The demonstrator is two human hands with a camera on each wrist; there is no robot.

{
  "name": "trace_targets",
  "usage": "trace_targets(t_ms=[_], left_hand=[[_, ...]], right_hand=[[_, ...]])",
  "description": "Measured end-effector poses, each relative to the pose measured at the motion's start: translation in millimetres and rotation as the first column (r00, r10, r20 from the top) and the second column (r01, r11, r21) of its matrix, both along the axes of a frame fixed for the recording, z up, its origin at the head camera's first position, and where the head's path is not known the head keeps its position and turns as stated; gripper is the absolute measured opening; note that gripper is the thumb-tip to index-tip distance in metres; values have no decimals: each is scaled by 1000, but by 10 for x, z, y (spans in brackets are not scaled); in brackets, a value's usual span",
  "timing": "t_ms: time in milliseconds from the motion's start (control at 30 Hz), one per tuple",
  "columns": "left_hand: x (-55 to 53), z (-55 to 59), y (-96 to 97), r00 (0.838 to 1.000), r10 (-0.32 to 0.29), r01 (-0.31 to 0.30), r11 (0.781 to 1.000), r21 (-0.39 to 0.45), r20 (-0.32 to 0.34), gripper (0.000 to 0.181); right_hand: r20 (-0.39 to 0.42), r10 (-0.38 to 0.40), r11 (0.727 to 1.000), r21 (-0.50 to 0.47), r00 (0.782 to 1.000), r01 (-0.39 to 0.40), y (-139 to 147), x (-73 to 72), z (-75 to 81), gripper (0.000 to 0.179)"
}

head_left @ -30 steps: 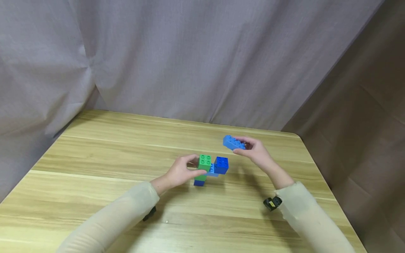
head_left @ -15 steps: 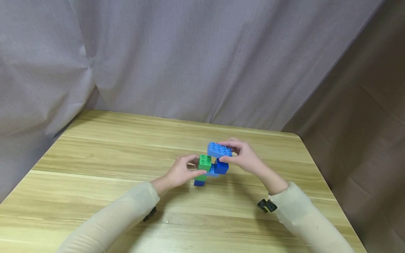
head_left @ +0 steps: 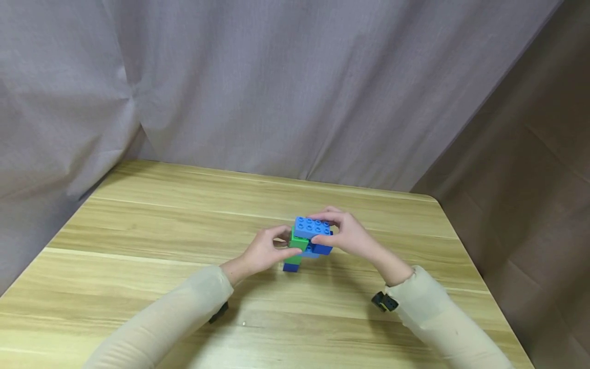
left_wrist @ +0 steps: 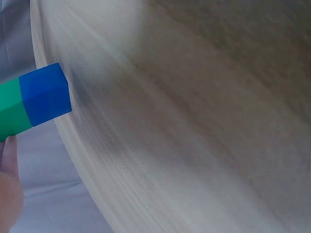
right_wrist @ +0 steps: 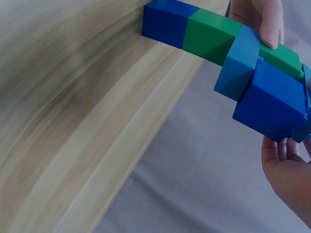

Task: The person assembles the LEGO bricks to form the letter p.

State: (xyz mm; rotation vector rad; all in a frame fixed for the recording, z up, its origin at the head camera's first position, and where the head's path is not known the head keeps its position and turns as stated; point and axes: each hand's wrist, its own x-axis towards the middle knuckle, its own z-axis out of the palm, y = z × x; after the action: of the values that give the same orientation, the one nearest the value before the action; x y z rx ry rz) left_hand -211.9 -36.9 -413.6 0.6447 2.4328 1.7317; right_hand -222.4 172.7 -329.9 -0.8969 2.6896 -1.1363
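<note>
A small stack of toy building bricks stands on the table, with a dark blue brick (head_left: 291, 267) at its foot and a green brick (left_wrist: 10, 109) above that. Over these a light blue brick (right_wrist: 239, 63) juts sideways, bearing an upper green brick (head_left: 298, 243) and a square dark blue brick (right_wrist: 272, 99). My left hand (head_left: 265, 252) grips the upper green brick between thumb and fingers. Pinched by its long sides in my right hand (head_left: 350, 237), a long light blue studded brick (head_left: 308, 228) lies across both upper bricks; whether it is fully seated cannot be told.
The wooden table (head_left: 175, 215) has its far edge near a grey curtain (head_left: 230, 92), and a darker brown curtain (head_left: 521, 195) hangs at the right. Black wrist cameras (head_left: 385, 302) sit under the sleeves. A tiny pale speck (head_left: 244, 323) lies near the left forearm.
My right hand has carried the long light blue brick leftward and down, from beyond the stack onto its top. The left hand keeps its grip and place.
</note>
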Motion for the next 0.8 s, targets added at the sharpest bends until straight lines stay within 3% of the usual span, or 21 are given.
trace_targets(t_ms=[267,500,800], left_hand=[[-4,-3,-9,1000,-5,5,1000,0,3,37],[-4,3,-1,1000,-5,5,1000,-1,-4,35],[9,8,-5,1000,-17,17,1000,9,-5,36]], right_hand=[[-38,13,997,70,999,-10,-34,41,34,43],[-129,59,988,148,990,-40,-55,76,99,42],[-285,131,936,350,950,-24,-98,161,185,46]])
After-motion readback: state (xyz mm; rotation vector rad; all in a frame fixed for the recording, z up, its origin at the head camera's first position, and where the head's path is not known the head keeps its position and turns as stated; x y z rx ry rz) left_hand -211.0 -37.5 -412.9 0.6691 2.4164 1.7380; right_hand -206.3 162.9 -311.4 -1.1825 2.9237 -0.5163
